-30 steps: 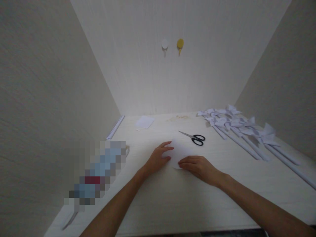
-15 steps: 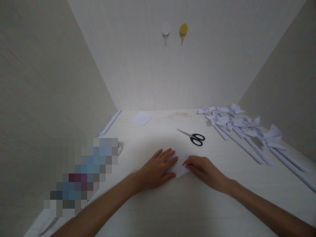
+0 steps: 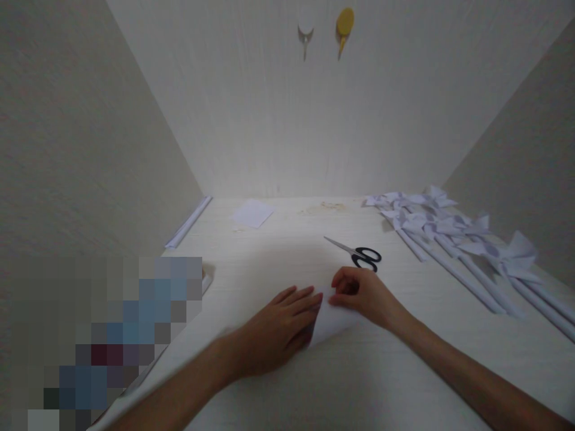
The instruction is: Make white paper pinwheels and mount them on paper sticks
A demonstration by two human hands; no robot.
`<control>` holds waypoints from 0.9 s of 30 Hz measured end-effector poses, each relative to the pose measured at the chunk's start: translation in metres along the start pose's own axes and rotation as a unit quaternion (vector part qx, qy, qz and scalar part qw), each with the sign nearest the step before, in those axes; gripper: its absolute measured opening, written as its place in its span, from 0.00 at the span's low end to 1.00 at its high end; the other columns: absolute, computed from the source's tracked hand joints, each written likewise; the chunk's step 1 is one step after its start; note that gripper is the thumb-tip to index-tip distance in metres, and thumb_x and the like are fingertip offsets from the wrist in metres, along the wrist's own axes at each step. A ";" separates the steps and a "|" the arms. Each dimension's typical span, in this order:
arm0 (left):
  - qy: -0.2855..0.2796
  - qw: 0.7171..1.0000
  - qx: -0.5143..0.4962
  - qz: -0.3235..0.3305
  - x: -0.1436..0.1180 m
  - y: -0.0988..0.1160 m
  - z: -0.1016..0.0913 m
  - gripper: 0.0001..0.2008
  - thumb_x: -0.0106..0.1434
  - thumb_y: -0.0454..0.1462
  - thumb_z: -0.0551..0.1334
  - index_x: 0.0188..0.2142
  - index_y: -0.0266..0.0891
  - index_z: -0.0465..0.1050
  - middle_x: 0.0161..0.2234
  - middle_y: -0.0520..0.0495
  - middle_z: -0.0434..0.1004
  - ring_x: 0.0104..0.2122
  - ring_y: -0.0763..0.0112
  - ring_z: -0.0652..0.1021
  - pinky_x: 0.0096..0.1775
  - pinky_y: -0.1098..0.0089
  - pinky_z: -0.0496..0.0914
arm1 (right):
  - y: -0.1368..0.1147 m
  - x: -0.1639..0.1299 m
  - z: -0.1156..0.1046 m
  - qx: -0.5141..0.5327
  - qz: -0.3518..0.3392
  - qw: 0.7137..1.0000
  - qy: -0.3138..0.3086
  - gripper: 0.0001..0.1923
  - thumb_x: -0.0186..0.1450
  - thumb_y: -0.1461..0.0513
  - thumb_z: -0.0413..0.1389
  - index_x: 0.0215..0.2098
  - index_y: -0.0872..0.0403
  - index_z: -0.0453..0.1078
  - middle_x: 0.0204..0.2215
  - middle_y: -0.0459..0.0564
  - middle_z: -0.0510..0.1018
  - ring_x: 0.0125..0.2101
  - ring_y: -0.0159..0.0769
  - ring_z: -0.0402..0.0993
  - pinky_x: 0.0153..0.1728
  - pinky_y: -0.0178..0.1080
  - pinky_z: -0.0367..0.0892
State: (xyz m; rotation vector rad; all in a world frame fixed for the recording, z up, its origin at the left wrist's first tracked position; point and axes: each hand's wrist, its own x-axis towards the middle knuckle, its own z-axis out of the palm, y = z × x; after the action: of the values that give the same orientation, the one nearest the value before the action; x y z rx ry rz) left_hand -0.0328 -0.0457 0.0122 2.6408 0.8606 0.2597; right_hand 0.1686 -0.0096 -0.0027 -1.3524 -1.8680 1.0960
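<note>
A white sheet of paper (image 3: 331,320) lies on the pale table (image 3: 359,383) in front of me. My left hand (image 3: 275,330) rests flat on its left part, fingers spread and pressing down. My right hand (image 3: 362,294) sits at the sheet's upper edge with fingers curled, pinching the paper near its tip. Black-handled scissors (image 3: 359,253) lie just beyond my right hand, blades pointing left.
Several white paper pinwheels on rolled paper sticks (image 3: 453,236) lie along the right side. A small white paper square (image 3: 253,213) and a rolled paper stick (image 3: 188,221) sit at the back left. Two hooks, white (image 3: 305,27) and yellow (image 3: 344,25), hang on the back wall.
Both hands slid toward me along the paper. My left hand flattened onto the sheet, and my right hand curled up to pinch its edge. The view tilted downward.
</note>
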 end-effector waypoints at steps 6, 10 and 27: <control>-0.011 1.000 0.005 0.009 -0.003 0.001 -0.004 0.17 0.57 0.34 0.51 0.47 0.44 0.61 0.56 0.45 0.49 0.55 0.63 0.50 0.53 0.58 0.47 | -0.005 -0.003 0.001 -0.029 -0.011 1.000 0.001 0.10 0.46 0.64 0.59 0.27 0.55 0.64 0.18 0.42 0.70 0.19 0.28 0.67 0.19 0.30 0.61; -0.016 1.000 0.021 0.006 -0.003 0.001 -0.004 0.17 0.56 0.33 0.52 0.46 0.43 0.62 0.57 0.43 0.47 0.56 0.60 0.48 0.53 0.56 0.46 | -0.009 -0.004 0.002 -0.045 -0.001 0.999 0.010 0.07 0.49 0.66 0.57 0.27 0.55 0.64 0.18 0.43 0.71 0.20 0.28 0.68 0.20 0.30 0.62; -0.015 1.000 0.011 0.007 -0.003 0.000 -0.006 0.16 0.55 0.30 0.52 0.42 0.43 0.66 0.57 0.47 0.45 0.56 0.61 0.47 0.54 0.57 0.45 | -0.007 0.000 0.003 -0.119 0.005 0.991 0.065 0.12 0.46 0.64 0.60 0.27 0.53 0.62 0.18 0.41 0.71 0.19 0.28 0.67 0.20 0.31 0.60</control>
State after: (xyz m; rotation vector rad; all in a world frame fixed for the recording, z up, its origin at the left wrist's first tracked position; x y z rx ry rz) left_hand -0.0370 -0.0460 0.0174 2.6653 0.8403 0.2154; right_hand 0.1626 -0.0113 0.0023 -1.5266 -1.9431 0.7885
